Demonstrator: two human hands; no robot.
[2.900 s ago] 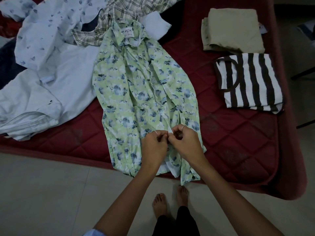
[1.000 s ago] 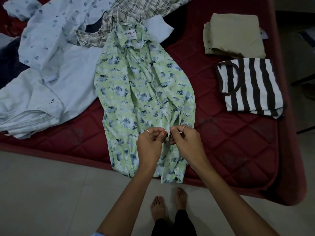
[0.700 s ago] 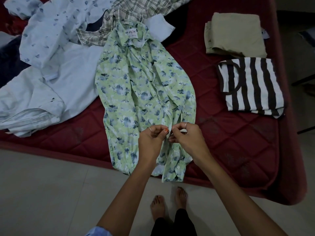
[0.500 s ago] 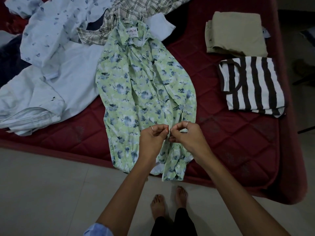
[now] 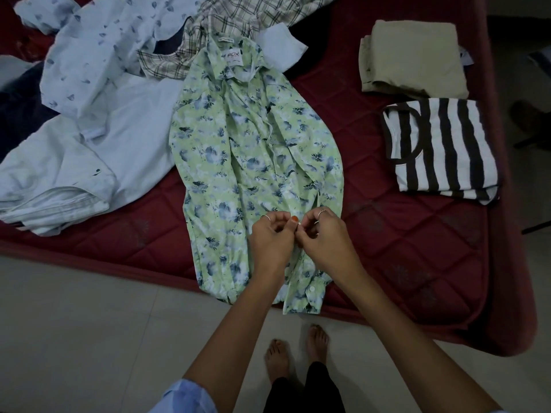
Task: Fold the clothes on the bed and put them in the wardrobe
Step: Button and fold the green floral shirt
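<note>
Both bare forearms reach forward side by side, and the left hand and right hand meet with fingers curled, pinching the shirt front between fingertips near the bed's front edge.

The white neck label inside the green floral shirt collar reads "FOX".

Bed is covered w/ a dark red quilted mattress top, diamond-stitched, rounded corner seen at lower right. Floor is laid w/ pale, glossy tiles; faint grout lines are seen. Dim room light, no hard shadows. Dark furniture legs are glimpsed at the right edge beyond the bed; nothing more can be told.
</note>
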